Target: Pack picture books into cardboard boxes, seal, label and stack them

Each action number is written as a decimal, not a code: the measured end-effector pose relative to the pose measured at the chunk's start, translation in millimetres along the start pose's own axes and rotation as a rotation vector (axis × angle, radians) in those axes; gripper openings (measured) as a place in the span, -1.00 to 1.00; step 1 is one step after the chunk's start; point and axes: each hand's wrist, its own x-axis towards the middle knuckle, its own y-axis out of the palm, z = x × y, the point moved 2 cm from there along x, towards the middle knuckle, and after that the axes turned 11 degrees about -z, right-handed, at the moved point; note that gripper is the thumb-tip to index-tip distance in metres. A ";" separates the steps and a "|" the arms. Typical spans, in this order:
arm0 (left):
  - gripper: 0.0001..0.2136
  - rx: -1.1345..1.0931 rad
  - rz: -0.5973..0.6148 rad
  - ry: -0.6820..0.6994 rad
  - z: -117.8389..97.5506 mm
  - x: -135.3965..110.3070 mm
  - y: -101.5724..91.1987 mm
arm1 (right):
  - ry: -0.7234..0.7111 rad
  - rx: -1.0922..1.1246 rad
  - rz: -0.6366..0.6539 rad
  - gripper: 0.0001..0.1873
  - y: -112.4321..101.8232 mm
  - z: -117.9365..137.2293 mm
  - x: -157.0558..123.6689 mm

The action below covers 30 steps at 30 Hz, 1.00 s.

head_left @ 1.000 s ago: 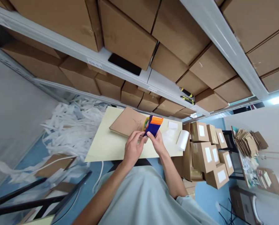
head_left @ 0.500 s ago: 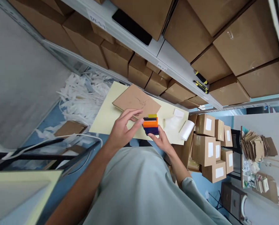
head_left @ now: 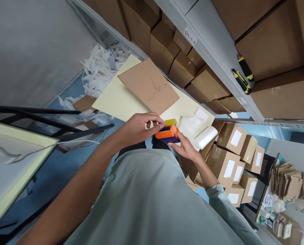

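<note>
Both hands on the tape dispenser point(head_left: 168, 133) at the worktop's point(head_left: 113, 100) near edge
The right hand point(head_left: 184, 148) grips the orange-and-blue body from beneath, seemingly to steady it, while the left hand point(head_left: 139, 127) pinches its top; the flat cardboard point(head_left: 149, 85) lies just behind, out of the way

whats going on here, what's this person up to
A person holds an orange-and-blue tape dispenser in both hands at the near edge of a pale yellow table. The right hand cups it from below, and the left hand pinches its top. A flat cardboard sheet lies on the table beyond it, untouched.
</note>
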 end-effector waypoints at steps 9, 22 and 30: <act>-0.59 -0.095 -0.087 -0.189 38.2 -22.5 34.7 | -0.073 -0.103 0.176 -0.60 -13.6 -19.5 -5.3; -0.60 -0.340 -0.354 -0.290 128.3 -48.7 86.9 | 0.134 -0.282 0.435 -0.44 -10.3 -56.3 4.6; -0.65 -0.260 -0.738 -0.328 201.4 -31.4 46.0 | 0.035 -0.943 0.432 -0.55 -61.6 -93.6 6.5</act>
